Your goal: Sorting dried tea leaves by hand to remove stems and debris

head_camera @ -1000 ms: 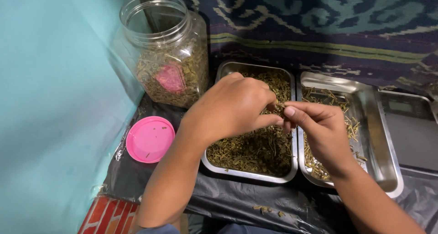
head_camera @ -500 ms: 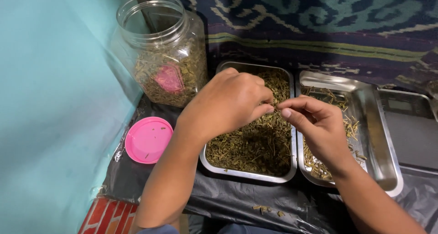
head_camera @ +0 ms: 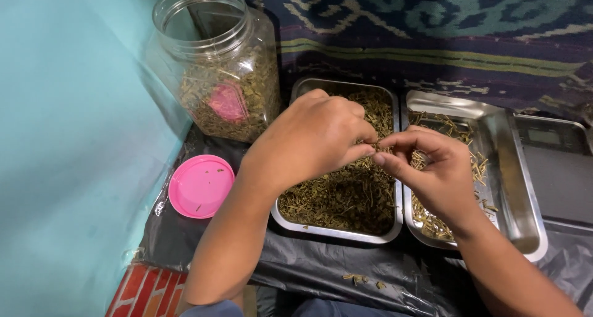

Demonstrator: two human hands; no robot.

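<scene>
A small sprig of dried herb point(head_camera: 378, 147) is pinched between the fingertips of the left hand point(head_camera: 312, 138) and the right hand point(head_camera: 432, 169), both closed on it above the steel tray of dried leaves point(head_camera: 338, 233). A second steel tray point(head_camera: 525, 230), strewn with stems, is seen just beside it at three o'clock, with a dark digital scale point(head_camera: 556, 169) beyond. At ten o'clock an open clear plastic jar point(head_camera: 216, 63) of herb is stood, its pink lid point(head_camera: 201, 186) laid at nine o'clock on black plastic sheeting point(head_camera: 321, 264).
</scene>
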